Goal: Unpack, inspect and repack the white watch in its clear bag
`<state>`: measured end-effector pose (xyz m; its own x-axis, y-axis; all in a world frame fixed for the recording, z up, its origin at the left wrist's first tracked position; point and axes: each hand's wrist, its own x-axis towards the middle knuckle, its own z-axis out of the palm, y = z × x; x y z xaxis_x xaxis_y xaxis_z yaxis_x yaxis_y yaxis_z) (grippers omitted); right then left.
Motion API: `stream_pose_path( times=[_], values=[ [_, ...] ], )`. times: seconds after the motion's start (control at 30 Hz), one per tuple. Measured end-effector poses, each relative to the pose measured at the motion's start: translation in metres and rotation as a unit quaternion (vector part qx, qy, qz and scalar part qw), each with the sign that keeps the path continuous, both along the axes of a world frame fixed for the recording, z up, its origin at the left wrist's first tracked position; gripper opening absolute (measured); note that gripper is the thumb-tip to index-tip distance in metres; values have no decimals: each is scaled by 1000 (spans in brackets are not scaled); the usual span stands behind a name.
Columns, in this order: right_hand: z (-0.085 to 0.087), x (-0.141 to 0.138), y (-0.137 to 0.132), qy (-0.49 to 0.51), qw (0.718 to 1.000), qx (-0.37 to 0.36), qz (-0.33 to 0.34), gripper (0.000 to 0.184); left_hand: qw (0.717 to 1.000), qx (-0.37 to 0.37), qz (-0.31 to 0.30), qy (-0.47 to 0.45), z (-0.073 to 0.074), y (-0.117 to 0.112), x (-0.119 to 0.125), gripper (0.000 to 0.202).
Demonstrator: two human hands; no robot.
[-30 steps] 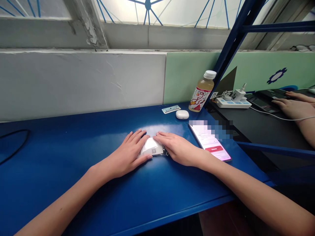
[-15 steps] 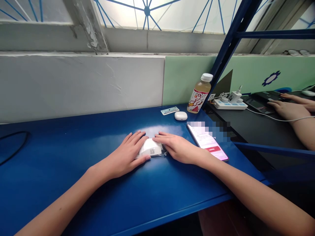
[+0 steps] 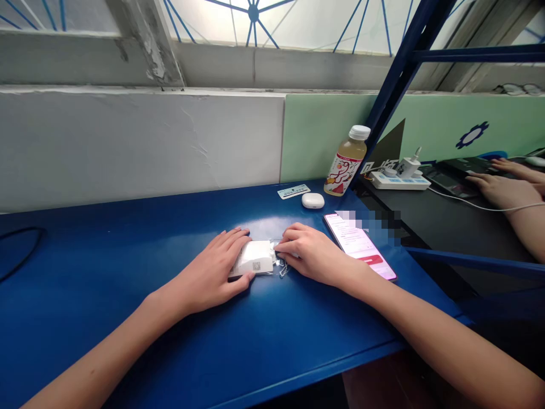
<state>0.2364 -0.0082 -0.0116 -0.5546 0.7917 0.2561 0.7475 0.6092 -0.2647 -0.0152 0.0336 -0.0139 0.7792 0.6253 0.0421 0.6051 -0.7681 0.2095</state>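
A small white packet in clear plastic lies flat on the blue desk, with a square code printed near its front edge. Over its left end rests my left hand, fingers stretched along the far side and thumb at the near edge, holding it. At the other end, the fingertips of my right hand pinch the clear plastic edge. A short ball chain shows through or beside the plastic, just under my right fingertips. What exactly sits between those fingertips is partly hidden.
Beyond my right hand lie a lit phone, a white earbud case, a printed card and a drink bottle. A black cable curls at far left. Another person's hands rest at the neighbouring desk, near a power strip.
The right hand has shifted off the packet's top to its right edge, fingers now curled into a pinch. The packet moved slightly left with the left hand, and the chain shows more.
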Motion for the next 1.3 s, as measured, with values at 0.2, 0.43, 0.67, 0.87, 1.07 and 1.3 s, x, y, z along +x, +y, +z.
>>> stream_pose_path(
  times=[0.2, 0.43, 0.67, 0.87, 1.07, 1.3],
  values=[
    [1, -2, -1, 6, 1000, -18, -7, 18, 1000, 4, 0, -7, -4, 0, -1, 68],
    [1, 1, -1, 31, 999, -23, -9, 31, 999, 8, -3, -33, -5, 1, -2, 57],
    [-2, -1, -2, 57, 998, 5, -2, 20, 999, 15, -7, -47, -5, 1, 1, 54],
    [-3, -1, -1, 46, 999, 17, 11, 16, 999, 21, -10, -47, -2, 1, 0, 60],
    [11, 11, 1, -8, 1000, 22, 10, 15, 999, 23, 23, -30, -1, 7, -9, 68],
    [22, 15, -3, -21, 999, -26, -14, 20, 1000, 6, 8, -19, -2, 8, -10, 67]
  ],
)
